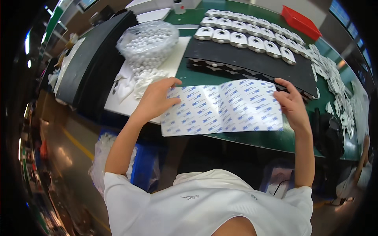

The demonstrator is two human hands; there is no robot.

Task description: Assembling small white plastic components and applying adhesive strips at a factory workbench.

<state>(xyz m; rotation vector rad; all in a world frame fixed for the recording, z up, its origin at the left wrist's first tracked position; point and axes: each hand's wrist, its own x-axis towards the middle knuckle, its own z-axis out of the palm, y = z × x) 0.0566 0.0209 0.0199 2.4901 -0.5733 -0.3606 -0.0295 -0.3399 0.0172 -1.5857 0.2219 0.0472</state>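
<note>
Printed backing sheet held flat between left hand and right hand

The scene is evenly lit from overhead. Glare is seen on the polished floor (lower left). Strong fisheye bending and dark vignetting are found at the rim, where detail is smeared; the centre is rendered sharp.

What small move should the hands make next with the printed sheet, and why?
Probably lay the printed sheet flat on the green table: the left hand and right hand grip its two sides, and it bows up along the middle.
</note>
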